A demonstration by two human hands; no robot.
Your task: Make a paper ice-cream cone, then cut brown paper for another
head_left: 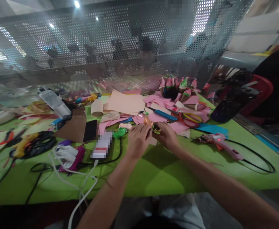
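A small peach-coloured craft piece [148,121], twisted to a point with a green tip, rises above the fingers near the middle of the table. My left hand [139,140] is closed round its lower part, hiding most of it. From the other side my right hand [167,137] pinches at its edge, where a bit of green shows. Behind lies a blue-handled tool [165,115] on pink foam or paper scraps [159,101]. Left of the hands is a crumpled green piece [120,133]. A pink glue gun [221,144] with a red light rests to the right.
Two phones lie left of my hands, a dark one [90,131] and a lit one [102,145] with a white cable. A power strip [70,159] and a yellow glue gun [26,144] are farther left. Finished-looking swirl cones [183,83] stand behind, beside scissors [189,120] and a dark bottle [230,101].
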